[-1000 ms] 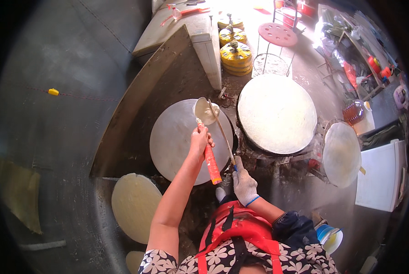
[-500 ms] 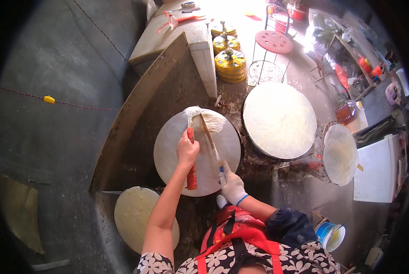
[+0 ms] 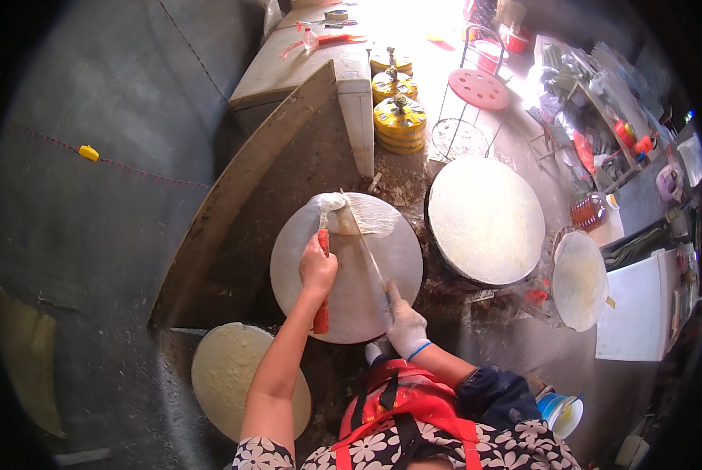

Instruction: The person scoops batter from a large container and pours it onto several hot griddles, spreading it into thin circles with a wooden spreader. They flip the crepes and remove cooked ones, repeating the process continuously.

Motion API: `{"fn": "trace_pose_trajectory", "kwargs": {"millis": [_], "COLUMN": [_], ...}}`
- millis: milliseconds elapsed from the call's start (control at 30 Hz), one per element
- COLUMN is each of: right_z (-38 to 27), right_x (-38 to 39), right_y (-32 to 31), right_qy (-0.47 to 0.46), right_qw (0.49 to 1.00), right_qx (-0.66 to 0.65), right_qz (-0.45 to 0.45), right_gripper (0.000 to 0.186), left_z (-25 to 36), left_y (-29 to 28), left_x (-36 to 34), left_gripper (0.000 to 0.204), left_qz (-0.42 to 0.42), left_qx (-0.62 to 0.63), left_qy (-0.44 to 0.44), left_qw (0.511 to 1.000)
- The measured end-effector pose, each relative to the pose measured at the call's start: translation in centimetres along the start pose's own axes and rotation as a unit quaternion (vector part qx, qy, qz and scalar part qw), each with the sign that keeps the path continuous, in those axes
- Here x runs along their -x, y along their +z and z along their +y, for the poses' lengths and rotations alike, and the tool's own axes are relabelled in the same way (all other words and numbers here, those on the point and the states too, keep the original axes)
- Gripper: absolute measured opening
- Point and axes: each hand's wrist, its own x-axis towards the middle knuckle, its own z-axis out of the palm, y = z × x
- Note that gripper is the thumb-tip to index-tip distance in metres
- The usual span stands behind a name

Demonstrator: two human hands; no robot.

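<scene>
A large round griddle (image 3: 298, 270) lies in front of me, with a streaky smear of pale batter (image 3: 378, 217) on its far side. My left hand (image 3: 317, 269) is bare and wrapped around the red handle (image 3: 321, 319) of a tool. Wet white batter (image 3: 326, 202) covers the far end of that tool, so its shape is hidden. In a whitish work glove, my right hand (image 3: 406, 327) grips a long thin spatula (image 3: 369, 254). The spatula slants away to the left, its far tip beside the batter-covered end.
Right of the griddle stands another round plate with a pale flatbread (image 3: 488, 219). Smaller pale rounds lie at the far right (image 3: 580, 282) and lower left (image 3: 245, 380). A curved metal shield (image 3: 233, 211) borders the left. Yellow-wrapped weights (image 3: 399, 125), a red stool (image 3: 479, 88) and a bucket (image 3: 559, 413) stand around.
The whole view has shifted slightly. My right hand has turned the spatula, which looks thinner now. The batter smear reaches a little farther right, and my left hand keeps its grip.
</scene>
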Motion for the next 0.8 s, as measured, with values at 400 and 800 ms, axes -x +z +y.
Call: {"fn": "trace_pose_trajectory", "kwargs": {"millis": [400, 800], "right_z": [-2.7, 1.8], "right_x": [-1.0, -7.8], "right_y": [2.3, -0.9], "right_qy": [-0.015, -0.115], "right_qw": [0.995, 0.990], "right_qx": [0.069, 0.075], "right_qz": [-0.074, -0.018], "right_gripper": [0.071, 0.058], "left_z": [-6.6, -13.6], "left_y": [-2.1, -4.2], "left_x": [6.8, 14.8], "left_gripper": [0.054, 0.057], "left_qz": [0.043, 0.111], "left_qx": [0.036, 0.127], "left_qy": [-0.063, -0.113], "left_qw": [0.996, 0.979]}}
